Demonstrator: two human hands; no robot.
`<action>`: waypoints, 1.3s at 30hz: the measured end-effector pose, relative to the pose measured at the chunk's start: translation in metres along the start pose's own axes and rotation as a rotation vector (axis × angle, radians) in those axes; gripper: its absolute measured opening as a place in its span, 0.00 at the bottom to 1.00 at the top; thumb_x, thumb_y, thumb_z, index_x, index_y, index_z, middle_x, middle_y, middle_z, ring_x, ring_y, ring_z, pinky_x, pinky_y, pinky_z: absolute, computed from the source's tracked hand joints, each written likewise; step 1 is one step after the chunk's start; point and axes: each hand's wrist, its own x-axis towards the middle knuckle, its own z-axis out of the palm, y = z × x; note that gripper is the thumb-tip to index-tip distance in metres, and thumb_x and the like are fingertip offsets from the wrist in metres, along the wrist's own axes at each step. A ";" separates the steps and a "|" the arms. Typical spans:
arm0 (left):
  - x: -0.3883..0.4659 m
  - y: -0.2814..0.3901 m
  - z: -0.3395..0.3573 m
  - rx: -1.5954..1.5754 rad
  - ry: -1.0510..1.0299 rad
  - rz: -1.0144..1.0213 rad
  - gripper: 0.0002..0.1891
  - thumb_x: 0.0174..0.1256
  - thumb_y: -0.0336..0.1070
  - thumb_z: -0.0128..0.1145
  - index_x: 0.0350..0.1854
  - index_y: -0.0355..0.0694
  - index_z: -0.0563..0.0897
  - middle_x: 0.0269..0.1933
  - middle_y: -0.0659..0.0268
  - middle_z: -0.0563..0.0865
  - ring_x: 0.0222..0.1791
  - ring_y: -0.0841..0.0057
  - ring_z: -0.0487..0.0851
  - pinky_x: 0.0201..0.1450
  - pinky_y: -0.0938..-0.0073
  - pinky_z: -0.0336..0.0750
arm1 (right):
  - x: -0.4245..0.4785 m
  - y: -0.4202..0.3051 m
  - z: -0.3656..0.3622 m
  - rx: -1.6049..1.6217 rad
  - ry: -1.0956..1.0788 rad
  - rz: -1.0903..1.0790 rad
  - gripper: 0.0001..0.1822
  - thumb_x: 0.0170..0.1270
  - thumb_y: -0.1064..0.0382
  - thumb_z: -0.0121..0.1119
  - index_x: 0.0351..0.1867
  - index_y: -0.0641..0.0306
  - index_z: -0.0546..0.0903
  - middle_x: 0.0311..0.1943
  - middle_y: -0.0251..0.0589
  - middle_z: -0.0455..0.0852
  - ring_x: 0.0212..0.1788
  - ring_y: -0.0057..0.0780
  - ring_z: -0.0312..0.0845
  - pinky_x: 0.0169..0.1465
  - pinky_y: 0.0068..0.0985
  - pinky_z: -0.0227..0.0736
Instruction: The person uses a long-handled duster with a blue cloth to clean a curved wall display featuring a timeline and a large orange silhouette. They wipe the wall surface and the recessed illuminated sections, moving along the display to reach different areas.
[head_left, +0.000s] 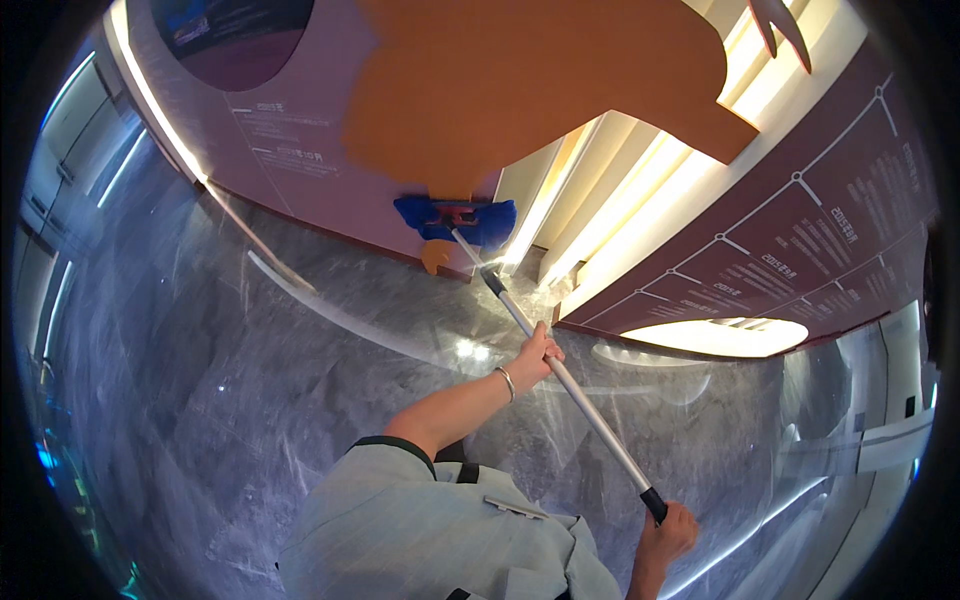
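Observation:
Across the view runs a silver telescopic pole of a flat mop. Its blue cloth mop head, with a red centre fitting, lies against the lower part of a purple and orange wall panel. My left hand, with a bracelet at the wrist, is wrapped around the middle of the pole, below a black collar. My right hand grips the pole's black end low on the right. The palm sides of both hands are hidden.
Right of the mop head, lit pale slats stand in a recess. A dark red panel bearing writing adjoins them, with a glowing cutout near its base. Glossy grey floor reflects the lights. An orange shape spreads above.

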 end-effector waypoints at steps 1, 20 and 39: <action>0.000 -0.006 0.000 0.007 0.012 -0.009 0.17 0.71 0.49 0.50 0.27 0.46 0.62 0.13 0.73 0.58 0.12 0.79 0.58 0.22 0.66 0.67 | -0.004 0.003 0.001 0.004 -0.004 0.016 0.15 0.35 0.66 0.71 0.27 0.60 0.78 0.27 0.39 0.79 0.32 0.43 0.76 0.36 0.38 0.65; -0.089 -0.131 0.042 0.242 -0.246 -0.312 0.20 0.72 0.48 0.47 0.20 0.47 0.64 0.14 0.71 0.61 0.15 0.74 0.64 0.32 0.61 0.71 | -0.134 0.091 -0.013 -0.158 0.222 0.378 0.11 0.45 0.71 0.68 0.23 0.61 0.74 0.21 0.39 0.75 0.27 0.38 0.74 0.34 0.36 0.67; -0.094 -0.190 0.071 0.417 -0.355 -0.367 0.16 0.67 0.41 0.51 0.20 0.46 0.64 0.13 0.71 0.63 0.15 0.76 0.65 0.31 0.65 0.70 | -0.202 0.112 0.024 -0.198 0.105 0.599 0.10 0.43 0.60 0.70 0.19 0.62 0.81 0.21 0.45 0.81 0.25 0.47 0.74 0.31 0.42 0.69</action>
